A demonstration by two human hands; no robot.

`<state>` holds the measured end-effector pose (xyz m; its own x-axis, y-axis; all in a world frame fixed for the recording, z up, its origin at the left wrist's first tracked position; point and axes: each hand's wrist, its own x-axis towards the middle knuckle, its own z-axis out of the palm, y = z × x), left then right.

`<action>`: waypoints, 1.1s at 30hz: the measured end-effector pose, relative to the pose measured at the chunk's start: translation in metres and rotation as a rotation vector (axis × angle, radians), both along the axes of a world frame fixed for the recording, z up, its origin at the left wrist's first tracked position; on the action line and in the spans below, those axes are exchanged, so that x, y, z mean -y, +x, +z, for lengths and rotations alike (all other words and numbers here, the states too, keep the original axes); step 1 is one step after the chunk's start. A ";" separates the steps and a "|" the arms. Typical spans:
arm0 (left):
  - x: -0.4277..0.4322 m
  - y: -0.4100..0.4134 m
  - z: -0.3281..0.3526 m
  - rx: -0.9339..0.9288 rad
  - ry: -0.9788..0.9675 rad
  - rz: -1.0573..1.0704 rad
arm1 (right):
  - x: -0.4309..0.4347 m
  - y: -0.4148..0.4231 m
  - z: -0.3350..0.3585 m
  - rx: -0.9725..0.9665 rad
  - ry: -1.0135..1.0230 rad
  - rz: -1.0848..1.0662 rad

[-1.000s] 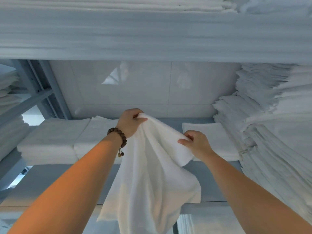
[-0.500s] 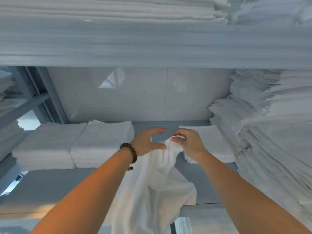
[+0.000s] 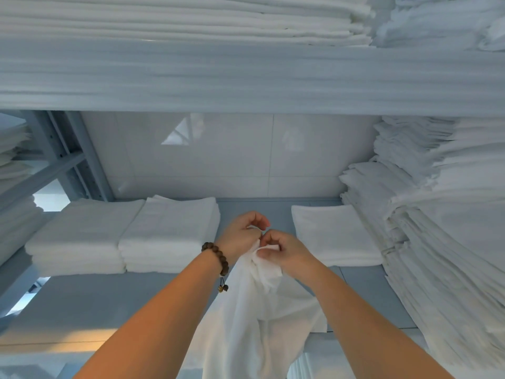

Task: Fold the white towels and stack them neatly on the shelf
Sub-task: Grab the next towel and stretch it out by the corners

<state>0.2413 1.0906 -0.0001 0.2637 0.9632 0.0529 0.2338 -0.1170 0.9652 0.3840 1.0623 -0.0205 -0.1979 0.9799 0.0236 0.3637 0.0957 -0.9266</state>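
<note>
**Item:** white towel (image 3: 259, 324), one, unfolded.

**Location:** it hangs from your two hands in front of the shelf (image 3: 109, 305). Its top is gathered above the bare middle of the board. Its lower part falls past the front edge and out of view.

**Hold:** your left hand (image 3: 240, 233) has its fingers curled at the top edge, with a bit of cloth showing between them. Your right hand (image 3: 284, 253) pinches a corner between thumb and fingertips. The two hands touch, corner against corner (a first fold, by the look of it).

**Handling, as judged:** light, soft and wholly limp. It will sag wherever you leave it unsupported, and it will hold no crease unless pressed flat. It is neither slippery nor fragile. Take it by the corners and hems, and pinch both layers together before you slide a hand down to the fold line.

**Neighbours:** folded stacks (image 3: 169, 233) stand to the left, two side by side and touching. A single folded towel (image 3: 333, 233) lies to the right, near your right hand. A tall loose pile (image 3: 437, 214) stands at far right, and there is more linen on the upper shelf (image 3: 191, 20).

**Marks:** no brand, label or writing can be read on any cloth or on the frame. A plain bead bracelet (image 3: 216, 255) sits on your left wrist.
</note>
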 end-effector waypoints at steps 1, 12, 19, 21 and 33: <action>0.000 -0.002 0.000 -0.023 0.015 0.007 | 0.000 -0.004 -0.001 0.017 -0.010 0.003; 0.000 -0.032 -0.028 -0.308 0.072 -0.017 | -0.004 -0.004 -0.013 0.154 0.253 -0.257; 0.007 -0.043 -0.044 -0.352 0.090 -0.045 | -0.024 0.040 -0.010 0.267 0.288 -0.438; 0.010 -0.046 -0.049 -0.364 0.065 -0.076 | -0.028 0.054 -0.011 0.293 0.276 -0.501; 0.011 -0.074 -0.060 -0.412 0.029 0.083 | -0.020 0.122 -0.018 0.294 0.163 -0.743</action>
